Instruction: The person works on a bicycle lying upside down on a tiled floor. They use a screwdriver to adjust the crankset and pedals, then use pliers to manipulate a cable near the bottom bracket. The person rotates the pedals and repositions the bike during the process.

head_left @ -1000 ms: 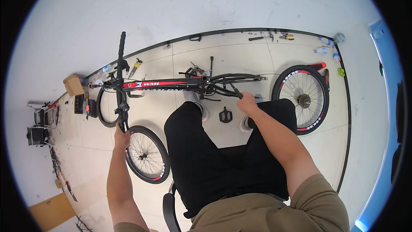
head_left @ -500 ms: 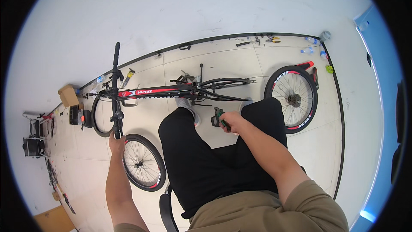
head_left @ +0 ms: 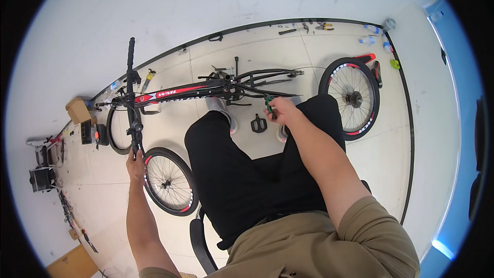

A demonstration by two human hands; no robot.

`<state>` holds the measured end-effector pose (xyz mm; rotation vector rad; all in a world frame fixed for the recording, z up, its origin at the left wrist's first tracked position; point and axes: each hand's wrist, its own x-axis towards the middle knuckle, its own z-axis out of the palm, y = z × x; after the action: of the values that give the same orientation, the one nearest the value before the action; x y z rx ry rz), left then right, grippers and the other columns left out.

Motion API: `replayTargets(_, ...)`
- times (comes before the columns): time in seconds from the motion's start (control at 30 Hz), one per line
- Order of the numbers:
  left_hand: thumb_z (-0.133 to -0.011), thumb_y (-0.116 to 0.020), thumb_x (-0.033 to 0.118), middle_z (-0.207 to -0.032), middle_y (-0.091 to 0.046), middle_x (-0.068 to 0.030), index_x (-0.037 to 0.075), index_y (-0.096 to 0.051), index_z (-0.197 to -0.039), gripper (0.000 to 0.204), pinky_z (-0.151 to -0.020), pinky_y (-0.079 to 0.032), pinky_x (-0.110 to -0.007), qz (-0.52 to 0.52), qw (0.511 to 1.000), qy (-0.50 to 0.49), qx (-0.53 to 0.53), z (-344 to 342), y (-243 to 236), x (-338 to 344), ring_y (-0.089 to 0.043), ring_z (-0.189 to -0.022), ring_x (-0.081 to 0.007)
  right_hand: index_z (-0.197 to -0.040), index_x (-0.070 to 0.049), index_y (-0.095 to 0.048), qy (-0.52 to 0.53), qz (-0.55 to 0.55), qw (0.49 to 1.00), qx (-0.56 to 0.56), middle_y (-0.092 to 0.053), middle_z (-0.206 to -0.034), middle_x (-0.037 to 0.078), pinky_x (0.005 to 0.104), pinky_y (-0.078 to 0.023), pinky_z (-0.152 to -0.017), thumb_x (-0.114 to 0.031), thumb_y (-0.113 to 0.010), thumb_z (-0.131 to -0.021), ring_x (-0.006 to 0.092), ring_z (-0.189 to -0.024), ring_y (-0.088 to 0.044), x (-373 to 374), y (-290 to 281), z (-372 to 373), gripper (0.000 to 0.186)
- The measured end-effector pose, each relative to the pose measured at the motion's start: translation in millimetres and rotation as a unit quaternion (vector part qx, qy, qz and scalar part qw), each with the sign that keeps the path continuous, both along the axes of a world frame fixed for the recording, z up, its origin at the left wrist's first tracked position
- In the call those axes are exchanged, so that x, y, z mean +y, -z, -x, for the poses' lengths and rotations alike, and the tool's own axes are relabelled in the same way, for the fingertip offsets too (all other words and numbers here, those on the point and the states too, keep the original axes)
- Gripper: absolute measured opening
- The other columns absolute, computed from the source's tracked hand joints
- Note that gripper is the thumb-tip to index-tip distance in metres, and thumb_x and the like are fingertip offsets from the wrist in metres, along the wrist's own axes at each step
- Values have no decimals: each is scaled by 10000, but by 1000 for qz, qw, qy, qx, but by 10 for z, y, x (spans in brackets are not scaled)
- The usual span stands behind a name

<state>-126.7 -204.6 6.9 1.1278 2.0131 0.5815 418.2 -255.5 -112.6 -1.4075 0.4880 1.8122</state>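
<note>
A black and red bicycle frame [head_left: 177,93] without its wheels fitted lies across the floor in front of me. My left hand [head_left: 135,166] is closed round the near end of its black handlebar [head_left: 131,85]. My right hand [head_left: 283,111] grips a small green-handled tool [head_left: 269,104] just on the near side of the frame's rear stays [head_left: 272,92]. The tool's jaws are too small to make out. A black pedal [head_left: 258,123] lies on the floor, apart from that hand and nearer to me.
A wheel with a cassette [head_left: 353,100] lies at right, another wheel [head_left: 165,183] beside my left knee. A third tyre [head_left: 110,136] is beyond the handlebar. A hammer [head_left: 293,30], pliers [head_left: 324,27] and bottles [head_left: 366,40] line the wall. Cardboard box [head_left: 78,109] at left.
My right hand has moved away from me with the green-handled tool, from beside the pedal toward the rear stays. The left hand stays on the handlebar. The whole view has shifted slightly.
</note>
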Motion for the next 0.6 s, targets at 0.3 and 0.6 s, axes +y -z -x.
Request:
replayTargets(0.3, -982, -586, 297, -693, -555, -1, 75, -462, -1448, 531, -463, -404, -252, -36, 998, 49, 30, -275, 41, -78, -479, -524, -73, -1012, -33, -524, -34, -54, 997, -51, -592, -848, 125, 334, -449, -479, -111, -521, -956, 199, -648, -566, 26, 400, -69, 96)
replayTargets(0.6, -966, -599, 285, -952, -695, -184, 68, -535, -1365, 459, -799, -512, -360, -88, 983, 114, 118, -274, 48, -257, -673, -864, -256, -970, 9, -510, -54, -75, 988, -123, -572, -825, 113, 310, -445, -487, -121, -502, -934, 185, -629, -538, -62, 394, 3, 136)
